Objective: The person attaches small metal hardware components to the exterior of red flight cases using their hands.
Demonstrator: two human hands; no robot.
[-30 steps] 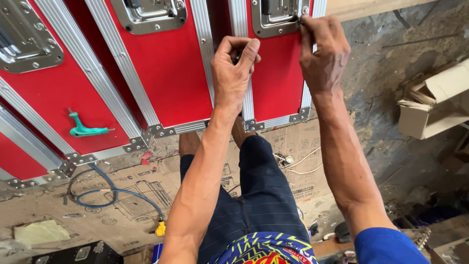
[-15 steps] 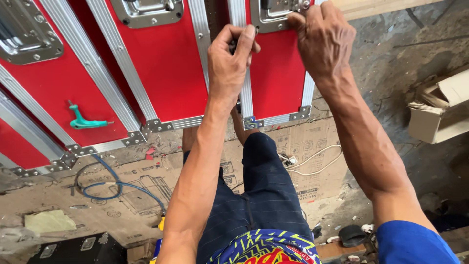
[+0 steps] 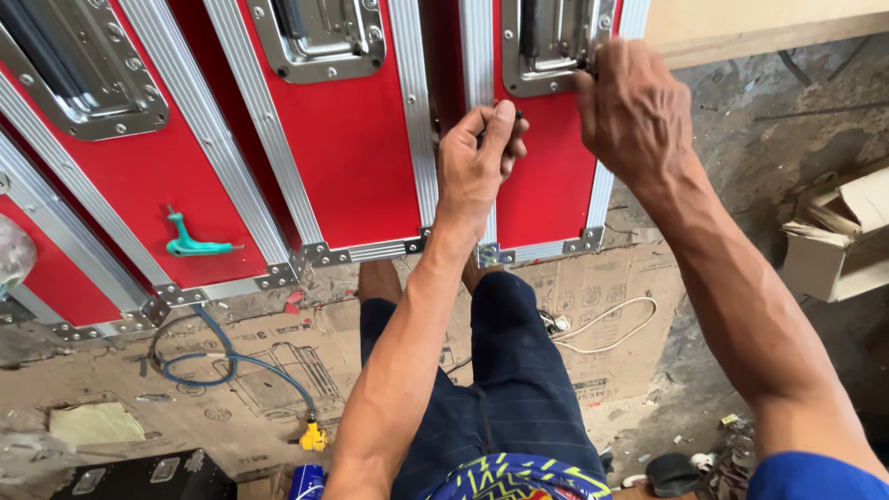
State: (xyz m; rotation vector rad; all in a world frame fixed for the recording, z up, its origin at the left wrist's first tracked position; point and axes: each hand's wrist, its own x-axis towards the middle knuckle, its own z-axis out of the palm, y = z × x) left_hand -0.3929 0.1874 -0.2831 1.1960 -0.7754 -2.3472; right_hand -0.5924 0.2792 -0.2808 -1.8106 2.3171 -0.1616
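A red flight case (image 3: 361, 157) with aluminium edge strips and recessed metal handles stands in front of me. My left hand (image 3: 477, 162) is closed against the vertical aluminium strip (image 3: 479, 56) near the case's lower part, pinching something small and dark that I cannot make out. My right hand (image 3: 634, 111) is closed at the edge of the right recessed handle plate (image 3: 546, 42), gripping a small dark part there. A teal tool (image 3: 190, 243) lies on the red panel to the left.
Flattened cardboard (image 3: 278, 370) covers the floor under my legs. A blue cable (image 3: 218, 356) with a yellow plug, a white cable (image 3: 602, 329), a black case (image 3: 139, 477) at the bottom left and an open cardboard box (image 3: 838, 236) at the right lie around.
Both hands have slid down the case front; the left now sits lower on the strip, the right at the handle plate's edge. The view has shifted slightly.
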